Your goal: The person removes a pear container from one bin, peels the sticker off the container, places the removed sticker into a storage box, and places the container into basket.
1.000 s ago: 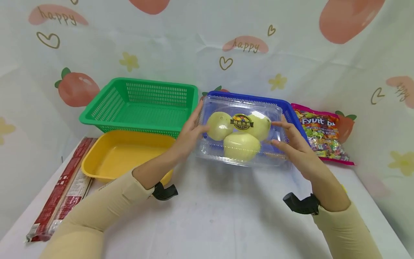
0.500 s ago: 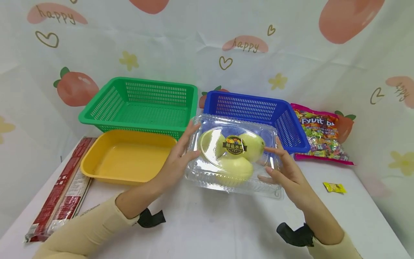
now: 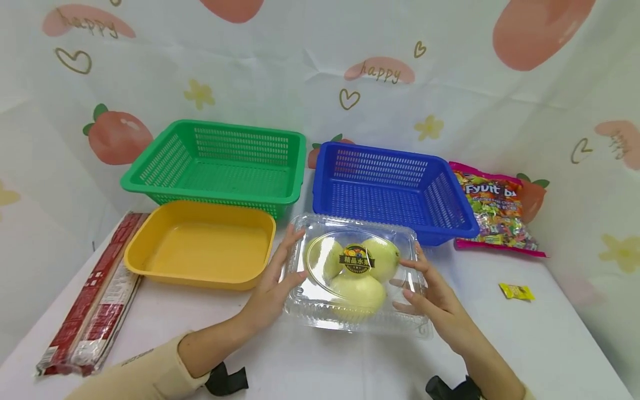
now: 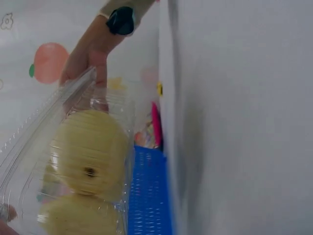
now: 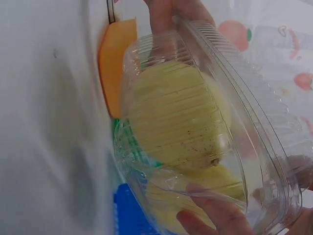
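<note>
Clear fruit box (image 3: pixel 311 315) between left fingers (image 3: pixel 289 285) and right fingers (image 3: pixel 424 304), each wide-parted, curled around its ends

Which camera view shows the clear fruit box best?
The head view: it frames the clear fruit box fully, with its label and three pale fruits visible. The left and right wrist views show its side closer up, but cut it off at the picture edge, and the label cannot be seen.
</note>
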{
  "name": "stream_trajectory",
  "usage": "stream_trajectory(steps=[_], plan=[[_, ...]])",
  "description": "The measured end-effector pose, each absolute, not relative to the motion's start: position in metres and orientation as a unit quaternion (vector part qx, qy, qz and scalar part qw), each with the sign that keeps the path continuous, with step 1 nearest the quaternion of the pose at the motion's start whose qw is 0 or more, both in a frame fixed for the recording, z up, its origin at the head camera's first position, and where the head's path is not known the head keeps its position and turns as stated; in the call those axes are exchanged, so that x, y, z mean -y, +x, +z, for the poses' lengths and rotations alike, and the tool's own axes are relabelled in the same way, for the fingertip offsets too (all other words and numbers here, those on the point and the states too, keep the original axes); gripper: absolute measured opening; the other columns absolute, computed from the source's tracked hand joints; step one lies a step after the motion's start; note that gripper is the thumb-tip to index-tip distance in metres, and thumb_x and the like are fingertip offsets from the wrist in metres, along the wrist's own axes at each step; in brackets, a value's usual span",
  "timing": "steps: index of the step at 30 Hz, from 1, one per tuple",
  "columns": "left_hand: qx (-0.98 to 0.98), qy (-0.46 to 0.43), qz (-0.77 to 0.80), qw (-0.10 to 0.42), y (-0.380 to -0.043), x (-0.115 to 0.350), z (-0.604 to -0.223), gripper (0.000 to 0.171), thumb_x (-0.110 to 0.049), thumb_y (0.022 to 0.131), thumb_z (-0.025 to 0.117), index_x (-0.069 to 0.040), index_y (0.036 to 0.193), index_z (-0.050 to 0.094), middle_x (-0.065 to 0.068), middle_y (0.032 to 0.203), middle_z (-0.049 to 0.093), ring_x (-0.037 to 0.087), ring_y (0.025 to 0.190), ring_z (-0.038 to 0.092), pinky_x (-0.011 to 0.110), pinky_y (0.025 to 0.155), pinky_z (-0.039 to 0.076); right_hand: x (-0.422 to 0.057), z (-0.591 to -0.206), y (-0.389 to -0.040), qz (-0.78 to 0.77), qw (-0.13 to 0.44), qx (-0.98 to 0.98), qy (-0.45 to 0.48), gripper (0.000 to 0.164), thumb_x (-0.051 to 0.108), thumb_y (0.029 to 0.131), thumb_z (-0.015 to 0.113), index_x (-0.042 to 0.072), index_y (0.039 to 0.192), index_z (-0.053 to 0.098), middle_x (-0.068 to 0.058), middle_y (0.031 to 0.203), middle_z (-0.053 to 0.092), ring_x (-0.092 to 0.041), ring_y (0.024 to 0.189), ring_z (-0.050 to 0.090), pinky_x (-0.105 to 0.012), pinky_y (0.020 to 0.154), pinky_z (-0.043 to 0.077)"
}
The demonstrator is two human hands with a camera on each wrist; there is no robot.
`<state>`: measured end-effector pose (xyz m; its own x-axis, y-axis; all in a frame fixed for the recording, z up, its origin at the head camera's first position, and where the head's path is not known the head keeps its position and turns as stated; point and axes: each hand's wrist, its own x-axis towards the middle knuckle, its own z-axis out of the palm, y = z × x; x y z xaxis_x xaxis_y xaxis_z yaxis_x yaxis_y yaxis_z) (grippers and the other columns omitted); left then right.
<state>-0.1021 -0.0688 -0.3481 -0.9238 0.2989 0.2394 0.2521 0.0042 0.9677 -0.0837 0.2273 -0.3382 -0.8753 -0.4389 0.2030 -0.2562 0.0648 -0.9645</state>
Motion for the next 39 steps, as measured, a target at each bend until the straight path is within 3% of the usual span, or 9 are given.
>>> stream_trajectory(steps=[9, 16, 23, 26, 31, 33, 35, 39], plan=[[-0.711, 0.179, 0.679, 0.027, -0.096, 0.066, -0.372, 0.059, -0.005, 0.092, 0.044, -0.016, 0.147, 0.024, 0.004, 0.159, -0.004, 0.033, 0.145, -0.003, 0.063, 0.112, 0.001, -0.23, -0.362, -0.079, -0.646, 0.1, -0.723, -0.224, 0.044, -0.002, 0.097, 0.037, 0.008, 0.139, 0.033, -0.019, 0.151, -0.028, -0.002, 0.115, 0.055, -0.032, 0.08, 0.056], [-0.716, 0.17, 0.676, 0.029, -0.096, 0.066, -0.381, 0.06, -0.005, 0.092, 0.044, -0.015, 0.147, 0.024, 0.002, 0.159, -0.003, 0.029, 0.146, -0.004, 0.061, 0.113, 0.0, -0.231, -0.372, -0.083, -0.644, 0.106, -0.729, -0.207, 0.043, 0.0, 0.097, 0.039, 0.004, 0.139, 0.032, -0.016, 0.153, -0.024, -0.002, 0.114, 0.056, -0.032, 0.08, 0.056], [-0.72, 0.144, 0.678, 0.04, -0.097, 0.068, -0.389, 0.059, -0.003, 0.091, 0.044, -0.019, 0.146, 0.026, 0.002, 0.159, -0.002, 0.026, 0.146, -0.003, 0.055, 0.116, 0.001, -0.23, -0.38, -0.09, -0.654, 0.115, -0.713, -0.223, 0.043, -0.002, 0.096, 0.04, -0.002, 0.137, 0.031, -0.021, 0.152, -0.023, -0.005, 0.115, 0.057, -0.032, 0.08, 0.056], [-0.715, 0.137, 0.683, 0.048, -0.098, 0.069, -0.391, 0.059, -0.003, 0.092, 0.044, -0.021, 0.145, 0.026, -0.001, 0.158, -0.003, 0.023, 0.146, -0.002, 0.05, 0.117, 0.003, -0.232, -0.378, -0.093, -0.63, 0.123, -0.737, -0.214, 0.043, 0.001, 0.096, 0.042, -0.003, 0.138, 0.032, -0.02, 0.153, -0.02, -0.022, 0.119, 0.055, -0.037, 0.08, 0.056], [-0.709, 0.141, 0.689, 0.051, -0.1, 0.07, -0.394, 0.06, -0.004, 0.093, 0.043, -0.015, 0.147, 0.022, 0.002, 0.158, -0.006, 0.026, 0.146, -0.003, 0.051, 0.117, 0.003, -0.241, -0.348, -0.106, -0.494, 0.119, -0.838, -0.199, 0.046, 0.012, 0.095, 0.051, 0.004, 0.139, 0.04, -0.021, 0.156, 0.005, -0.052, 0.132, 0.028, -0.06, 0.097, 0.04], [-0.709, 0.144, 0.689, 0.051, -0.1, 0.07, -0.394, 0.06, -0.004, 0.093, 0.043, -0.012, 0.147, 0.02, 0.004, 0.158, -0.007, 0.027, 0.146, -0.004, 0.053, 0.117, 0.002, -0.243, -0.331, -0.112, -0.456, 0.1, -0.862, -0.198, 0.045, 0.013, 0.094, 0.053, 0.004, 0.137, 0.044, -0.021, 0.152, 0.022, -0.046, 0.134, 0.027, -0.059, 0.1, 0.036], [-0.71, 0.143, 0.687, 0.055, -0.1, 0.07, -0.394, 0.06, -0.005, 0.093, 0.043, -0.013, 0.148, 0.02, 0.004, 0.158, -0.008, 0.028, 0.146, -0.004, 0.053, 0.116, 0.001, -0.242, -0.316, -0.119, -0.445, 0.095, -0.868, -0.199, 0.041, 0.014, 0.094, 0.054, 0.003, 0.133, 0.048, -0.02, 0.145, 0.039, -0.033, 0.132, 0.04, -0.049, 0.098, 0.044], [-0.71, 0.143, 0.687, 0.055, -0.1, 0.07, -0.394, 0.059, -0.006, 0.093, 0.043, -0.016, 0.147, 0.02, 0.004, 0.158, -0.008, 0.029, 0.146, -0.004, 0.054, 0.116, 0.001, -0.228, -0.297, -0.135, -0.466, 0.151, -0.846, -0.211, 0.03, 0.015, 0.092, 0.057, 0.0, 0.118, 0.058, -0.018, 0.115, 0.063, -0.014, 0.099, 0.064, -0.028, 0.085, 0.054]])
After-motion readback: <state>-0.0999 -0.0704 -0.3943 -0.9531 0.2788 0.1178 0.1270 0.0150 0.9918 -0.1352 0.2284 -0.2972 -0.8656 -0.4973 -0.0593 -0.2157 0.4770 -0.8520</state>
